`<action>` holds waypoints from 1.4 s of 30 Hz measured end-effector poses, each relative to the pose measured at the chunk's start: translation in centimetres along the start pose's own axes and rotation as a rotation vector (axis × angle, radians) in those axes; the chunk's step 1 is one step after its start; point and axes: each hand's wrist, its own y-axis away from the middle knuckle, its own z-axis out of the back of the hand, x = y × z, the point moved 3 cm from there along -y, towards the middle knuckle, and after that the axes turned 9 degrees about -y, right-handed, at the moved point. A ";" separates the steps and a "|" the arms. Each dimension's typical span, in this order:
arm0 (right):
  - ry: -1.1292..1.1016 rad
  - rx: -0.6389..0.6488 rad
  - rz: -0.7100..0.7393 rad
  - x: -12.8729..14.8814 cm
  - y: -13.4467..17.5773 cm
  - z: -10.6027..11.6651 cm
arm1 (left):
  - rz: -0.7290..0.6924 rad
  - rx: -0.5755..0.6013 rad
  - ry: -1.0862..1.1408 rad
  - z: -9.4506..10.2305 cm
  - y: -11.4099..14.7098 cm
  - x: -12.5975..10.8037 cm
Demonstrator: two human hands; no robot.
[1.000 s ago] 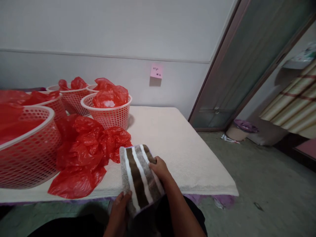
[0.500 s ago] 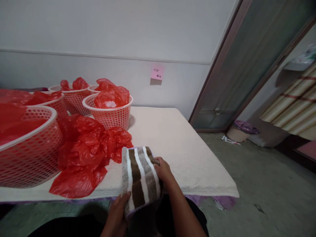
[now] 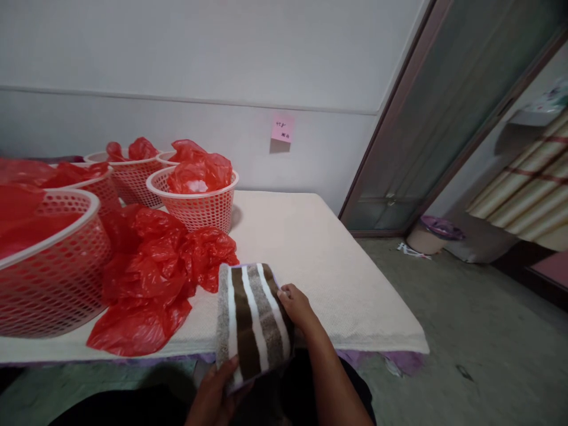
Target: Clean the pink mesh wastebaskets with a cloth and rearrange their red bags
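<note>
A folded striped towel (image 3: pixel 248 316) in grey, brown and white is held over the front edge of the bed-like table, its far end lying near the red bags. My left hand (image 3: pixel 217 384) grips its near left corner, thumb on top and fingers underneath. At its right edge, my right hand (image 3: pixel 295 305) pinches the cloth, with the other fingers partly hidden beneath. Crumpled red plastic bags (image 3: pixel 151 278) lie just left of the towel, on the white cover (image 3: pixel 319 266).
Several pink-red perforated baskets (image 3: pixel 199 207) with red bags inside stand at the left and back left. A pink note (image 3: pixel 282 128) is stuck on the wall behind. On the floor at the right stands a waste bin (image 3: pixel 430 236) with a purple liner, beside a glazed door.
My left hand has shifted slightly right along the towel's near edge. My right hand's grip has moved a little along the right edge; the towel stays in nearly the same place.
</note>
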 end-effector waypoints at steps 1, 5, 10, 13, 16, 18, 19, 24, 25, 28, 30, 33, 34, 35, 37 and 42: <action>-0.026 0.003 -0.005 -0.1 0.0 0.2 | -0.014 0.013 0.009 -0.1 0.0 -0.1; -0.152 0.064 0.022 0.5 0.4 0.9 | -0.056 0.000 0.043 -0.3 0.1 -0.6; -0.297 0.139 0.095 2.1 1.4 1.1 | -0.063 -0.104 0.111 -0.5 0.8 -1.4; -0.377 0.245 0.054 2.5 2.0 1.1 | -0.042 -0.156 0.152 -0.8 1.5 -2.2; -0.502 0.365 -0.002 2.3 2.3 0.8 | -0.026 -0.178 0.191 -1.2 2.1 -3.1; -0.510 0.384 0.046 2.1 2.2 0.7 | -0.016 -0.188 0.204 -1.5 2.4 -3.6; -0.493 0.381 0.080 2.1 2.1 0.6 | -0.006 -0.189 0.213 -1.6 2.6 -3.7; -0.327 0.327 0.226 1.9 1.8 0.1 | 0.020 -0.196 0.265 -1.8 2.7 -3.8; -0.275 0.314 0.246 1.9 1.7 0.1 | 0.024 -0.186 0.272 -1.8 2.7 -3.8; -0.184 0.304 0.236 1.8 1.6 0.0 | 0.010 -0.141 0.284 -1.7 2.4 -4.2; -0.171 0.309 0.217 1.7 1.4 -0.1 | -0.044 -0.073 0.287 -2.1 2.0 -5.2; -0.132 0.288 0.169 1.5 1.0 -0.3 | -0.134 0.088 0.286 -3.2 1.1 -7.6; -0.118 0.282 0.138 1.3 0.9 -0.4 | -0.159 0.125 0.281 -3.6 0.7 -8.3; -0.104 0.274 0.103 1.2 0.7 -0.5 | -0.177 0.145 0.265 -3.8 0.2 -8.9; -0.078 0.255 0.036 0.8 0.5 -0.8 | -0.229 0.146 0.177 -3.9 -1.0 -9.6; -0.017 0.169 -0.035 0.1 -0.1 -1.4 | -0.534 -0.143 -0.372 -1.3 -4.4 -9.2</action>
